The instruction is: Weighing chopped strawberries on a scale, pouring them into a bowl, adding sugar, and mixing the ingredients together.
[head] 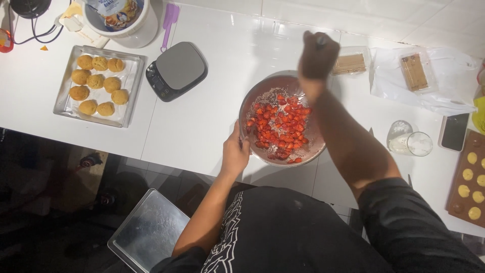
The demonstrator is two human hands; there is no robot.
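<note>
The left hand point(235, 151) grips the rim of the metal bowl point(262, 96) of chopped strawberries point(279, 127). The right hand point(317, 54) is fisted around a utensil handle above it.

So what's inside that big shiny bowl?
The metal bowl holds chopped red strawberry pieces with some white powder. The bowl's bottom beneath them is covered.

To my left I note a tray point(64, 99) of golden buns point(98, 84), beside it a grey kitchen scale point(178, 70) (display unreadable); a glass point(415, 143) stands right.
</note>
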